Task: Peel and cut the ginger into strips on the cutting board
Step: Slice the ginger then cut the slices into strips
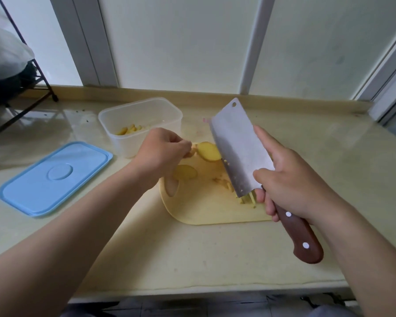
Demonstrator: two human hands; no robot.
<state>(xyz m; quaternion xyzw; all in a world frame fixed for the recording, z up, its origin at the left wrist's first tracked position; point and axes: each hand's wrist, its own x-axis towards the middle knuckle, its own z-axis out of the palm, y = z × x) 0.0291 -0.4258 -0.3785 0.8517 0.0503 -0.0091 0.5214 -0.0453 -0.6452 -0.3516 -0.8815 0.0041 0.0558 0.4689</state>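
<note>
A pale yellow cutting board [204,209] lies on the counter. My left hand [162,152] pinches a peeled ginger slice [208,151] and holds it just above the board's far edge. A second ginger slice [185,172] lies flat on the board below my fingers. My right hand [293,181] grips a cleaver [238,147] by its brown wooden handle, with the index finger resting on the blade's side. The blade's edge rests on the board beside the held slice. Thin ginger strips [247,199] lie under the blade's heel, and small cut bits [223,181] sit beside the edge.
A clear plastic container [142,115] with some ginger pieces in it stands behind the board on the left. Its blue lid [55,177] lies flat further left. A black metal rack [21,97] stands at the far left. The window wall runs behind the counter.
</note>
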